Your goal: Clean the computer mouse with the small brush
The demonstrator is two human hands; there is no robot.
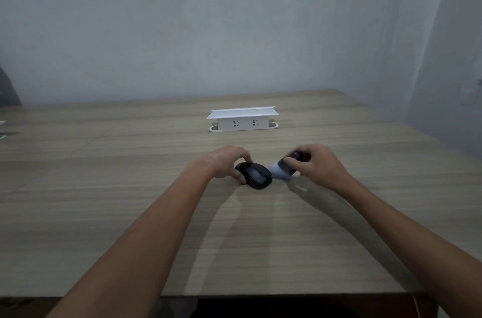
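Note:
A black computer mouse (257, 175) lies on the wooden table (130, 187), slightly right of the middle. My left hand (226, 162) grips its far left end with thumb and fingers. My right hand (317, 164) holds a small brush (283, 169) with a dark stubby handle and pale bristles. The bristles touch the right side of the mouse, and the brush is tilted down to the left.
A white pop-up socket box (242, 119) stands on the table behind the hands. A grey wall runs along the far table edge and the right side. The near table edge crosses the bottom of the view. Something dark sits at the far left edge.

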